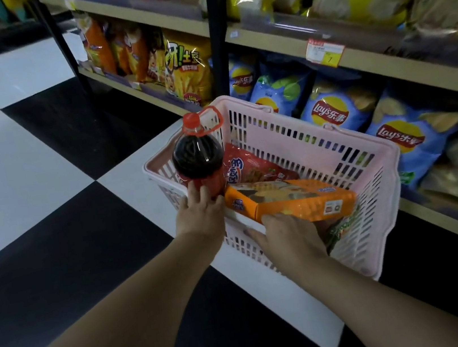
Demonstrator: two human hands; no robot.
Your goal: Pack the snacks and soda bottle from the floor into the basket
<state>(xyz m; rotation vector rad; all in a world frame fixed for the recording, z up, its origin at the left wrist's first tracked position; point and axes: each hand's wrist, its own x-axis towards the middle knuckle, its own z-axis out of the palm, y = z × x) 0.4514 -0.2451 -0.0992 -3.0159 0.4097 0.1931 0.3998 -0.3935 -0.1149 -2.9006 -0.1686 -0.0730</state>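
A pink slatted basket [367,152] stands on the checkered floor beside the shelves. A dark soda bottle [197,155] with a red cap and red carry loop stands upright at the basket's left end; my left hand [199,210] grips its lower body. Inside the basket lie a red snack bag [253,166] and, on top, an orange box [291,198]. A green packet [345,227] shows under the box. My right hand [287,234] rests on the near end of the orange box and the basket's near rim, fingers curled over them.
Low wooden shelves [368,59] with black posts run along the right, packed with blue, yellow and orange chip bags close behind the basket. Black and white floor tiles [29,179] spread out to the left and toward me.
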